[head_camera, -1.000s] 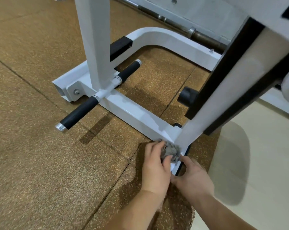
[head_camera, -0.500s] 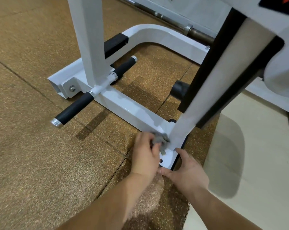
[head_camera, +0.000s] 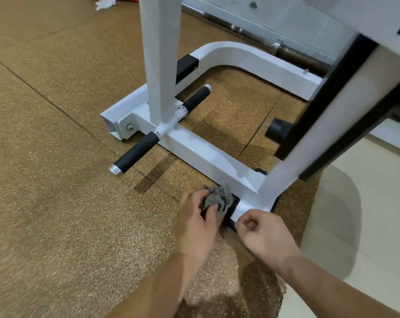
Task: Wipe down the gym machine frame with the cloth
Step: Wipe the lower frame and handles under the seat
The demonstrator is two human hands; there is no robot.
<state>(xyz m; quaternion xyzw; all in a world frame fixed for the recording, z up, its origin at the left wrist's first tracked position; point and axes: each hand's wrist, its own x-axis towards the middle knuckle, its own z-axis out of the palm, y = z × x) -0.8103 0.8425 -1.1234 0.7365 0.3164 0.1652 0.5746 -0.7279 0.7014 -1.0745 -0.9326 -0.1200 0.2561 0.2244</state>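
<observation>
Fingers (head_camera: 192,198) of the left hand (head_camera: 198,223) are curling round a grey cloth (head_camera: 217,197), thumb and fingers pinching it into a crumpled wad. The cloth is pressing against the side of the frame's white base bar (head_camera: 206,157), at its near end, just beside a black foot pad (head_camera: 234,204). The right hand (head_camera: 263,232) is sitting at the end of that bar with its fingers curled inward and thumb tip meeting the forefinger; whether they are pinching anything, I cannot tell.

The frame is showing glossy white paint over square-section tube. One upright post (head_camera: 162,65) is rising from the base, and one curved tube (head_camera: 240,53) is sweeping round behind it. Two black cylindrical grips (head_camera: 137,152) (head_camera: 196,96), each with a silver end cap, are projecting from either side of the post. One ribbed black step pad (head_camera: 186,66) is sitting on the curved tube.

The machine is standing on speckled brown rubber floor tiles (head_camera: 56,203). One steel barbell (head_camera: 286,49) is lying along the wall behind.
</observation>
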